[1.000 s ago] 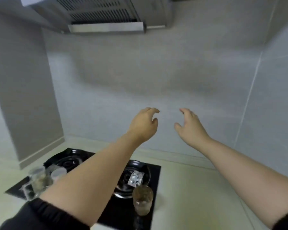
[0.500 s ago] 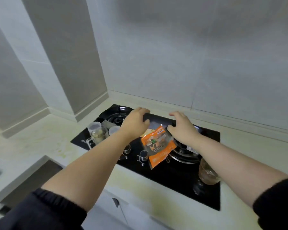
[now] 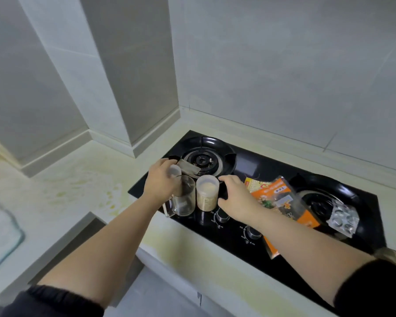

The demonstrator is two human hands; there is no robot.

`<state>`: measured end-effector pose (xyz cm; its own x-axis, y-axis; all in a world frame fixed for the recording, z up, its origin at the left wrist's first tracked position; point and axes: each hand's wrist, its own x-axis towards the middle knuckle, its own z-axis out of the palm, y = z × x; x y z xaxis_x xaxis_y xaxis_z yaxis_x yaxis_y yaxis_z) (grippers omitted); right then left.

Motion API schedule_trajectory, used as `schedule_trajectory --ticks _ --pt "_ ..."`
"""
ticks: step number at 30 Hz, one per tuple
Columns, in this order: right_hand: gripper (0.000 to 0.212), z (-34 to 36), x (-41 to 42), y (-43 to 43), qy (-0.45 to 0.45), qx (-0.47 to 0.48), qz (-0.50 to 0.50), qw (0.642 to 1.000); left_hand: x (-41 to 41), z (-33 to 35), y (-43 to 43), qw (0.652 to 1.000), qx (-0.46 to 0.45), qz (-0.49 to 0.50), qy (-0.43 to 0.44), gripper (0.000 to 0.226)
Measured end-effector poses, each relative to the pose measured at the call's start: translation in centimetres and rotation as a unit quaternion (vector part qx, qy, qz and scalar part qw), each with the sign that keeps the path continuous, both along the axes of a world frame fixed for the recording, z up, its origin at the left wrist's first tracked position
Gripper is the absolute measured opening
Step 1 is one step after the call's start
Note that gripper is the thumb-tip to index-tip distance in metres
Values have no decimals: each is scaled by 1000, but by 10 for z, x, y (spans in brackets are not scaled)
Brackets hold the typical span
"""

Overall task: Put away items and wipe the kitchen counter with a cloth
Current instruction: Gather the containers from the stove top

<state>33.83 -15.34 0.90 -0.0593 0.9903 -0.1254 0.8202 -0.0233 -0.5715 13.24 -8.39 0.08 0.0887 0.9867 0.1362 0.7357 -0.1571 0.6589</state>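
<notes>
On the black gas stove [image 3: 249, 165], at its front left, stand a clear glass cup [image 3: 184, 200], a plastic jar of pale grains [image 3: 206, 195] and a small white-lidded jar [image 3: 175, 170]. My left hand [image 3: 161, 181] hovers over the cup, and its fingers curl round the small white-lidded jar. My right hand [image 3: 236, 197] is spread beside the grain jar's right side, with thumb and fingers apart. No cloth is in view.
An orange snack packet [image 3: 281, 202] lies mid-stove under my right forearm. A silver blister pack [image 3: 342, 218] rests on the right burner, and a flat grey packet [image 3: 189, 169] on the left burner. A glass dish [image 3: 0, 232] sits far left on the stained counter [image 3: 82, 186].
The view has swung down and left from the wall to the stove. Both hands have dropped from mid-air to the jars at the stove's front left.
</notes>
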Motion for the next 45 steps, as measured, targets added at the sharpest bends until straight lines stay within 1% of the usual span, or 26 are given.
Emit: schedule_trajectory --ticks 3,6,8,10,12,14,16,17,18,22,26,28,30,33,36,39,42,45 --pt "74 -14 -15 16 2 -16 9 1000 -27 -16 21 999 -41 -6 12 63" --pt "86 -28 -26 28 10 -43 -9 999 -47 -29 37 993 -114 -41 6 82" --pt "92 -37 -31 33 23 -56 -21 998 -53 -35 43 982 -176 -58 -31 90" --pt "97 -44 -34 38 44 -61 -44 996 -55 -39 48 967 -227 -78 -89 99" --pt "96 -46 -36 43 60 -62 -79 993 -55 -46 53 952 -258 -87 -137 104" --pt "83 -48 -35 46 56 -58 -90 993 -52 -48 55 942 -274 -84 -172 98" --pt "67 -48 -33 48 53 -58 -95 992 -48 -49 57 943 -269 -81 -178 77" --pt "63 -48 -33 48 59 -59 -97 992 -47 -50 57 946 -262 -79 -173 67" --pt "61 -48 -32 48 65 -61 -100 991 -47 -52 56 949 -257 -77 -165 61" --pt "57 -45 -30 40 71 -67 -109 989 -48 -50 48 965 -209 -62 -146 49" --pt "54 -35 -27 31 101 -37 -133 985 -50 -32 38 974 -144 -39 -172 47" --pt "56 -22 -26 29 137 -12 -161 977 -49 -19 33 975 -118 -15 -188 50" --pt "62 -5 -24 29 169 7 -185 968 -46 -4 28 979 -81 6 -185 52" --pt "65 22 -17 24 196 24 -200 960 -33 24 17 982 -15 15 -186 58" --pt "66 50 -6 13 212 30 -211 954 -12 49 5 980 15 -15 -200 61" --pt "65 78 17 -8 226 48 -235 944 24 75 -13 970 -9 -67 -234 53" --pt "56 105 48 -38 265 66 -242 931 67 98 -37 957 -34 -117 -265 43" --pt "37 135 87 -80 295 108 -244 917 119 124 -72 942 -54 -176 -281 28"
